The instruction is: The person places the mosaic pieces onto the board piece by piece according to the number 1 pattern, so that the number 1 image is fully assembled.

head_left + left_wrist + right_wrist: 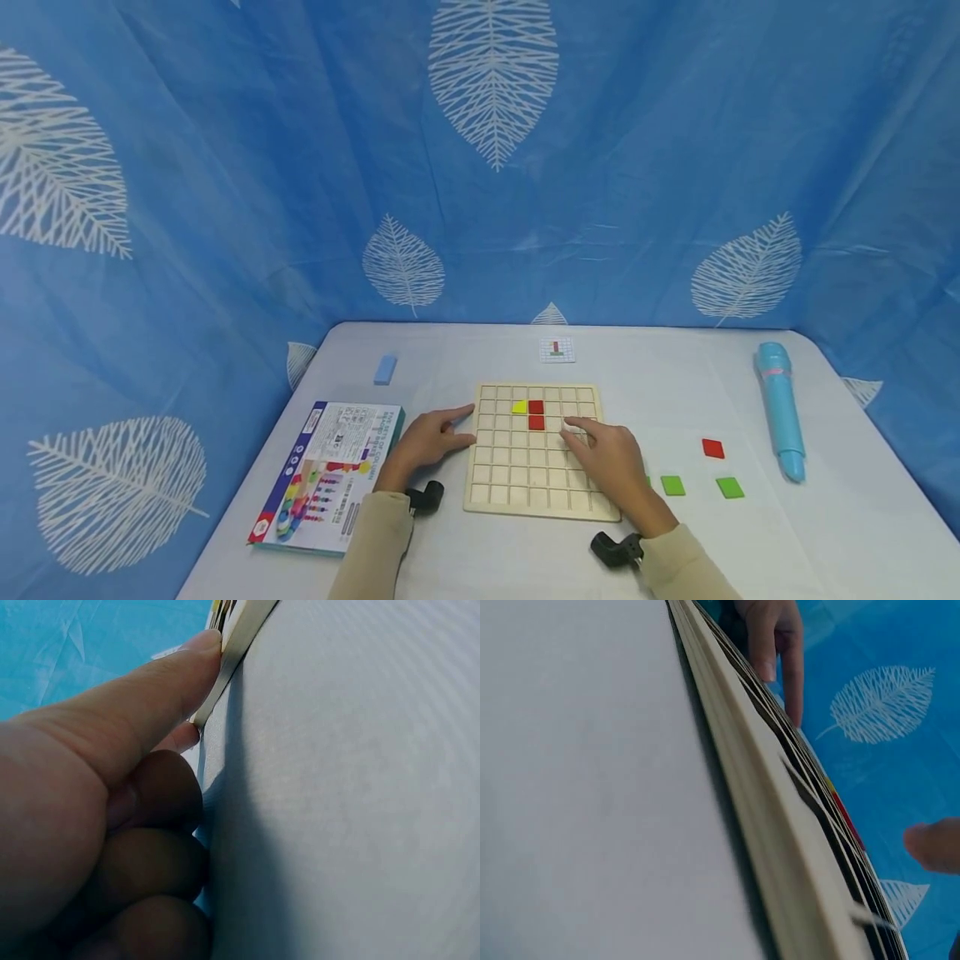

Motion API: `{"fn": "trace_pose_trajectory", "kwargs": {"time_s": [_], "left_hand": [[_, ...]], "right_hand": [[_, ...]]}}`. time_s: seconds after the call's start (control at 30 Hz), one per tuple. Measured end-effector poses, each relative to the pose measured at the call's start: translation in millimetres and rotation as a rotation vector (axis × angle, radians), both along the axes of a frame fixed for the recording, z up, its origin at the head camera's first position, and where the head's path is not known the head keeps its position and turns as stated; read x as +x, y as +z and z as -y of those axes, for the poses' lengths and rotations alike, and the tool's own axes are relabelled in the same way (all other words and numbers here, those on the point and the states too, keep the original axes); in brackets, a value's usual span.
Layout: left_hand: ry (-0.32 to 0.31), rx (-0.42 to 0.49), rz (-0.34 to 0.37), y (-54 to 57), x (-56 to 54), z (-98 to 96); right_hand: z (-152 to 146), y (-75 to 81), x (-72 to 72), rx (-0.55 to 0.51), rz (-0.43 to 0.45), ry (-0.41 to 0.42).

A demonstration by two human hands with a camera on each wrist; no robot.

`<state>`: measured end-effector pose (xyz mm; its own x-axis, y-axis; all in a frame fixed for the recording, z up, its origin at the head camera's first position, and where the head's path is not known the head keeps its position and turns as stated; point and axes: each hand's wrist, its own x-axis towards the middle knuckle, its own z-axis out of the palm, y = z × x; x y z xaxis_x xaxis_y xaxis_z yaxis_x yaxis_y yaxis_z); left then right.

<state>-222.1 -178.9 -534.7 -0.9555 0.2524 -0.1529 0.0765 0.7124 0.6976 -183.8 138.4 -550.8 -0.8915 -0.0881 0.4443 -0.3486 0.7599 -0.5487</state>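
Observation:
A wooden grid board [498,477] lies on the white table. Two red square tiles [536,422] sit one above the other in its upper cells, and a yellow tile [519,407] with a curved side lies left of the top one. My left hand [426,439] rests thumb and index fingertips against the board's left edge; its other fingers [154,862] are bent under in the left wrist view. Over the board's right half is my right hand [611,460], thumb and index slightly apart with nothing visible between them. One of its fingertips [934,844] shows above the board in the right wrist view.
Green tiles [672,485] and a red tile [713,448] lie right of the board, one partly behind the right arm. A blue toy microphone [782,412] is at far right. A pattern card [557,350], a blue block [385,369] and a printed box [352,446] also lie there.

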Motion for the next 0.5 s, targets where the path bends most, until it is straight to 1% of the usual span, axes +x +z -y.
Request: {"fn": "trace_pose_trajectory", "kwargs": {"time_s": [0.13, 0.2, 0.37, 0.5], "left_hand": [[0.008, -0.004, -0.001, -0.7, 0.7, 0.0], [0.008, -0.003, -0.001, -0.6, 1.1, 0.2], [0.003, -0.018, 0.001, -0.8, 1.6, -1.1], [0.001, -0.021, -0.012, -1.1, 1.7, -1.7]], "right_hand": [[-14, -2.0, 5.5, 0.055, -0.009, 0.009], [-22, -2.5, 8.7, 0.073, -0.017, -0.002], [-42, -1.5, 21.1, 0.121, 0.017, -0.032], [-55, -1.5, 29.3, 0.166, 0.034, -0.029]]}}
